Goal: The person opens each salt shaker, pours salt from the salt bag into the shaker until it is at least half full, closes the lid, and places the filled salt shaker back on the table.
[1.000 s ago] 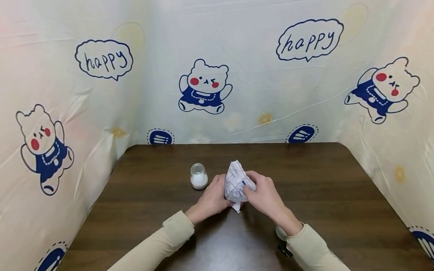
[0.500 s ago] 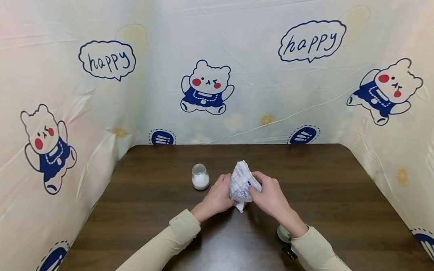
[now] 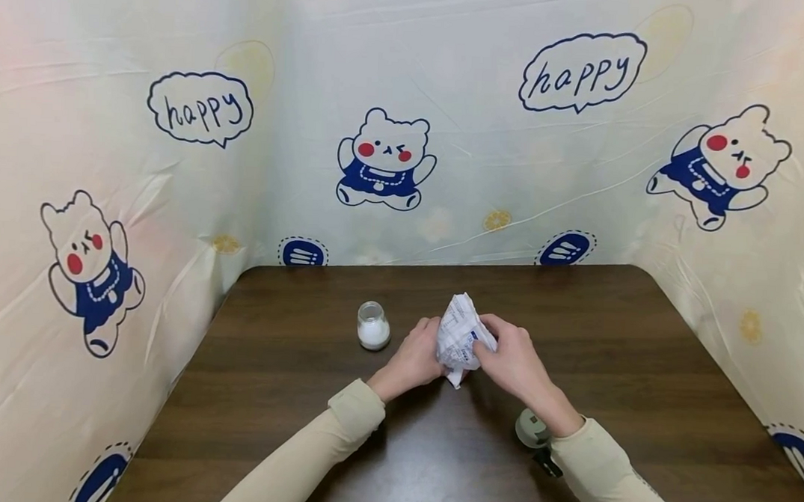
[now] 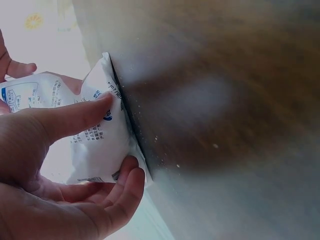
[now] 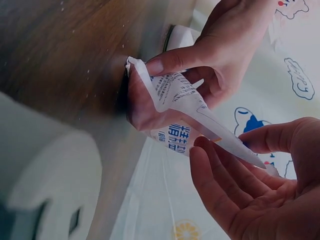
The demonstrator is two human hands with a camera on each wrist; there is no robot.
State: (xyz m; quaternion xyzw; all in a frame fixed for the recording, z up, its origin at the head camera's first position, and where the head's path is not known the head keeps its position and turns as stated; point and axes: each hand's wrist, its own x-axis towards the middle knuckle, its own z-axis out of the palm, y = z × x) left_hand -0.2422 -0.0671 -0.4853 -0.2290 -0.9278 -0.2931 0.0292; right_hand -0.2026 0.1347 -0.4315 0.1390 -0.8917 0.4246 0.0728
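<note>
A white salt packet (image 3: 461, 332) with blue and black print stands over the table between the hands, its lower edge at the tabletop. My left hand (image 3: 414, 358) grips the packet's lower part, thumb on one face and fingers round the other side, as the left wrist view shows. Higher up, my right hand (image 3: 514, 364) pinches the packet's upper edge between thumb and fingers. In the right wrist view the packet (image 5: 177, 97) narrows to a folded, pointed end near the right hand. Left of the hands, a small glass jar (image 3: 373, 328) holds white powder and has no lid on.
On the brown wooden table (image 3: 287, 418), a round grey-green lid-like piece (image 3: 531, 427) with a black part (image 3: 546, 461) lies beside the right forearm. Small white grains (image 4: 156, 137) dot the tabletop. Printed curtains (image 3: 459, 171) enclose the back and sides.
Both hands and the packet have shifted slightly to the right, away from the jar. The grip of each hand looks the same, and the grey-green piece shows more beside the right forearm.
</note>
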